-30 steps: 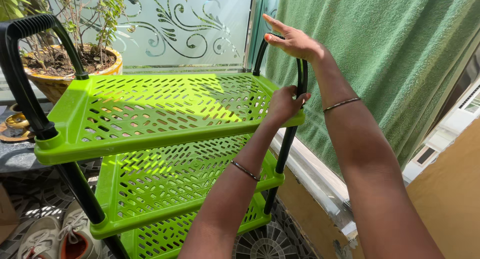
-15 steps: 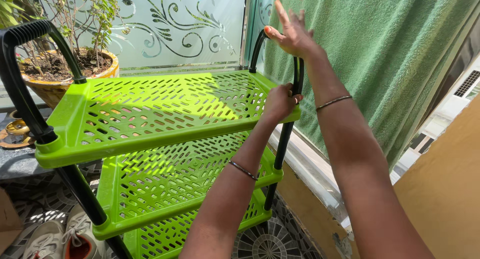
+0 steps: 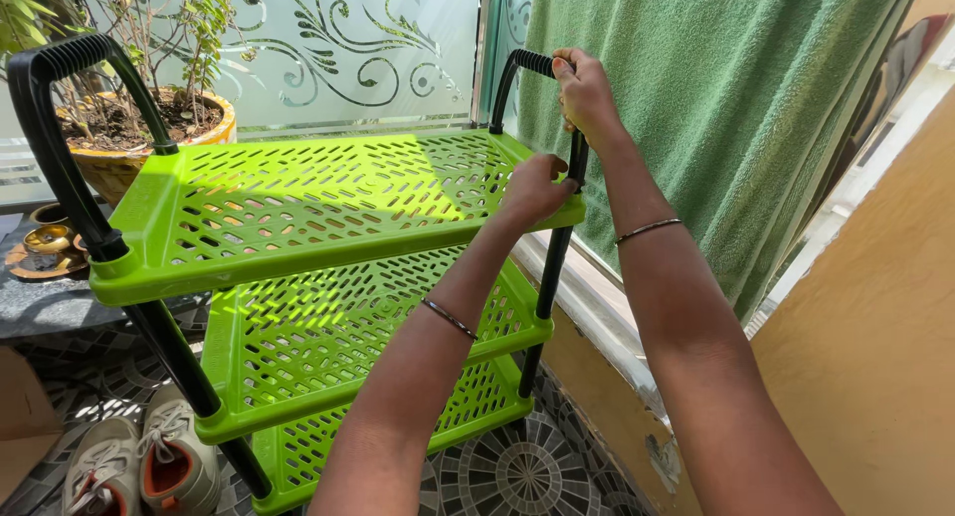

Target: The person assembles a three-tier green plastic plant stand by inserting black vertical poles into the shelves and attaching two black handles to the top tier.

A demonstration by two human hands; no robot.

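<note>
A lime-green plastic rack with three perforated shelves and black tube posts stands in front of me. My left hand presses on the top shelf's right front corner, beside the black post. My right hand is closed around the black arched handle at the rack's right end. A second black arched handle rises at the left end, untouched.
A green towel hangs to the right over a ledge. A potted plant and frosted patterned glass lie behind the rack. A pair of shoes sits on the mosaic floor at lower left. A yellow wall is at right.
My right hand, open in the air above the right handle before, has come down and closed on it. My left hand has stayed at the shelf corner.
</note>
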